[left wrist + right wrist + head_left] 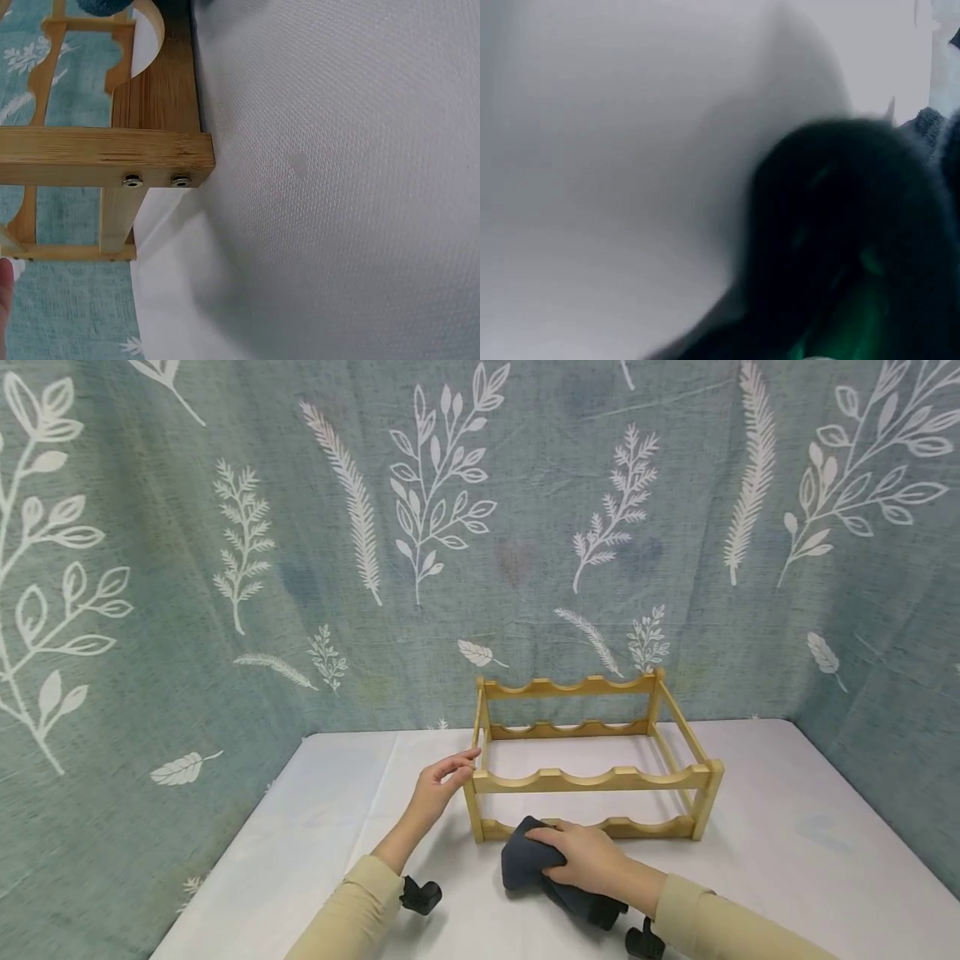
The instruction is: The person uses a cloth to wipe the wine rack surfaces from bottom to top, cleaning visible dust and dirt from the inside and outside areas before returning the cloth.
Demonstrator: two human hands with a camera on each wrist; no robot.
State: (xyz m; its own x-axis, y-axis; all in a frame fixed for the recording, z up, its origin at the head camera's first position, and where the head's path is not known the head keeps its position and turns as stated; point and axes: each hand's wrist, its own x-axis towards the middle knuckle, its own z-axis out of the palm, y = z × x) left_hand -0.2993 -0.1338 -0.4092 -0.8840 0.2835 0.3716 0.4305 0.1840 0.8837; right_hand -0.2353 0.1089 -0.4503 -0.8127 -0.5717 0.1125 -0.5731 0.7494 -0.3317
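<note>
Light-wood, open-framed rack with scalloped rails: is standing on the white cloth-covered table. Left hand: fingertips are meeting the rack's near left upper corner; whether they are pinching it, I cannot tell from here. Dark navy, soft cloth bundle: is showing before the near lower rail, the right hand gripping it from above.

Rack: smooth wood — visible grain, soft sheen
Screw heads: shiny metal
Dark cloth: matt, fuzzy fabric
Table covering: matt cloth — fine woven texture
Backdrop: matt printed cloth
</note>
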